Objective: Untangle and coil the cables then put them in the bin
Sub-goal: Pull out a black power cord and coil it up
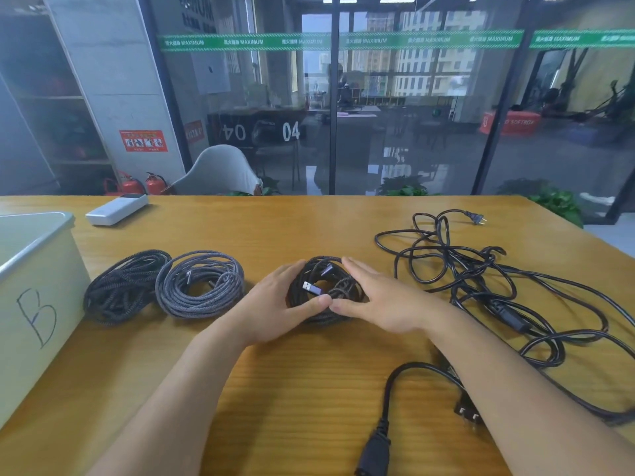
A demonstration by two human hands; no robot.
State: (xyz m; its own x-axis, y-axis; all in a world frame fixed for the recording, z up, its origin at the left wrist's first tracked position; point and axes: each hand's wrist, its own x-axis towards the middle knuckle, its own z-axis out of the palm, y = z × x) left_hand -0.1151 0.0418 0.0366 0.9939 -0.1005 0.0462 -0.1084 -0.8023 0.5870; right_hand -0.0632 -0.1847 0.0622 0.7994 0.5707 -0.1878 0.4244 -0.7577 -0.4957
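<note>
- Item in hand: black braided coil [326,293], table centre. Left hand [275,304] and right hand [381,300] cup it from either side, fingers curved round the rim, thumbs meeting at the near edge. A silver USB plug [310,288] lies loose in the middle.
- Finished stock: dark braided coil [120,286] and grey braided coil [201,283], touching each other, left of centre, near the bin.
- Outstanding: tangle of black power cords [481,276] on the right, two-pin plug [476,218] at its far end; a further power lead [388,424] near right, passing under the right forearm.
- Destination: pale bin [41,269], far left; its inside is not visible.
- Risk: nothing ties the held coil, so it may spring open when lifted, and the loose plug could snag a loop.
- Risk: the right forearm may drag the lead beneath it.
- Risk: the tangle may knot tighter if pulled by one end.
- Writing: handwritten "B" on the bin wall; "04" and green "MAXIMUM" banding on the glass partition [343,41]; red wall notice [143,140], illegible.
- Sundry: white device [117,208], far left.
</note>
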